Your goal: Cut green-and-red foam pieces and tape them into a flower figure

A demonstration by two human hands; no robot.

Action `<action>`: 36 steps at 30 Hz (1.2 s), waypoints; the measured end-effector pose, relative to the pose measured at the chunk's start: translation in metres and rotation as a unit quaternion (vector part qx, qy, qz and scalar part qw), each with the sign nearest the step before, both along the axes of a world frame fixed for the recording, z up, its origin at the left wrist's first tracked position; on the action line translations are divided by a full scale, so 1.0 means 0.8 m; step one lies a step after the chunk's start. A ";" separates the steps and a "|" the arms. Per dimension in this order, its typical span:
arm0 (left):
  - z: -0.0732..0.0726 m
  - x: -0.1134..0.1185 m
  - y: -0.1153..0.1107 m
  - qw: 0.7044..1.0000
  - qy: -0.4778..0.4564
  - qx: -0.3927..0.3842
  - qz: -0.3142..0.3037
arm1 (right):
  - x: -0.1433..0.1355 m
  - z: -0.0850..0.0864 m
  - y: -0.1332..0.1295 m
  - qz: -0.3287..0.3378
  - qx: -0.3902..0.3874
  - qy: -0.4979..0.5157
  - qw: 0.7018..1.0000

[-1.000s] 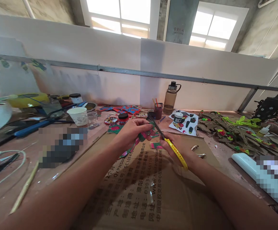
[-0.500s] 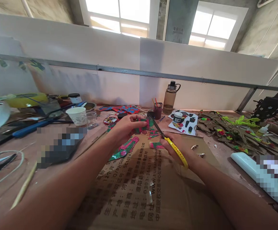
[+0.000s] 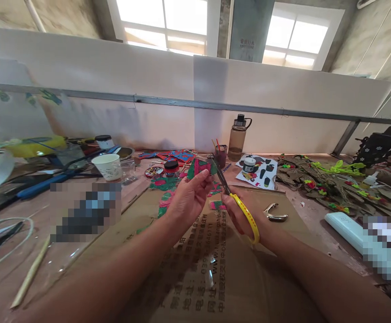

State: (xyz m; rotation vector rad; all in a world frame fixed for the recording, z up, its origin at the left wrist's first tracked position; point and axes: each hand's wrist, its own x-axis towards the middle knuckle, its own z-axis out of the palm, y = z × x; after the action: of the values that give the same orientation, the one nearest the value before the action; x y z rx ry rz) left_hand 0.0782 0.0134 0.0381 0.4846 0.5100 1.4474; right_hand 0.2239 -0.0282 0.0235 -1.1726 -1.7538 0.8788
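My left hand (image 3: pixel 187 200) holds up a green and red painted cutout (image 3: pixel 200 168), pinched between thumb and fingers above the flattened cardboard box (image 3: pixel 195 273). My right hand (image 3: pixel 245 213) grips yellow-handled scissors (image 3: pixel 239 204), whose dark blades point up and left, right beside the cutout's right edge. A long green and red painted strip (image 3: pixel 163 208) hangs or lies below my left hand. Small green and red scraps (image 3: pixel 217 205) lie on the cardboard between my hands.
A paper cup (image 3: pixel 108 166), a red paint jar (image 3: pixel 172 168), a brush cup (image 3: pixel 221 155), a brown water bottle (image 3: pixel 237 138) and a white sheet with a paint jar (image 3: pixel 259 170) stand behind. Twine craft pieces (image 3: pixel 319 184) fill the right. A metal clip (image 3: pixel 275 214) lies beside my right hand.
My left hand has lifted the painted cutout off the cardboard and turned it upright. The scissors have stayed near it, shifting slightly left.
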 end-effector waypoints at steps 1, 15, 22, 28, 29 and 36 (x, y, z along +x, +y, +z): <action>0.001 0.001 -0.001 1.000 -0.002 -0.004 0.004 | -0.001 0.001 -0.001 0.000 0.003 -0.010 1.000; 0.002 0.002 -0.006 0.999 0.040 -0.030 -0.009 | 0.000 0.002 0.005 0.005 0.037 -0.061 0.997; 0.004 -0.002 -0.004 0.998 0.053 -0.029 -0.010 | 0.002 0.005 0.005 -0.005 0.049 -0.064 0.997; 0.007 -0.006 -0.003 0.997 0.073 -0.024 -0.012 | 0.000 0.016 -0.002 0.004 0.033 -0.059 0.998; 0.007 -0.007 -0.003 0.997 0.076 -0.024 -0.009 | 0.000 0.017 -0.003 0.005 0.028 -0.059 0.998; 0.005 -0.010 0.001 0.995 0.096 -0.007 0.004 | 0.003 0.013 -0.001 0.009 0.027 -0.082 0.996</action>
State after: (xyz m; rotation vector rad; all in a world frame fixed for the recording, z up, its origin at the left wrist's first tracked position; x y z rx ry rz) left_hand 0.0701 0.0143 0.0419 0.6150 0.6745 1.4125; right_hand 0.2262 -0.0290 0.0343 -1.2232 -1.9105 0.7596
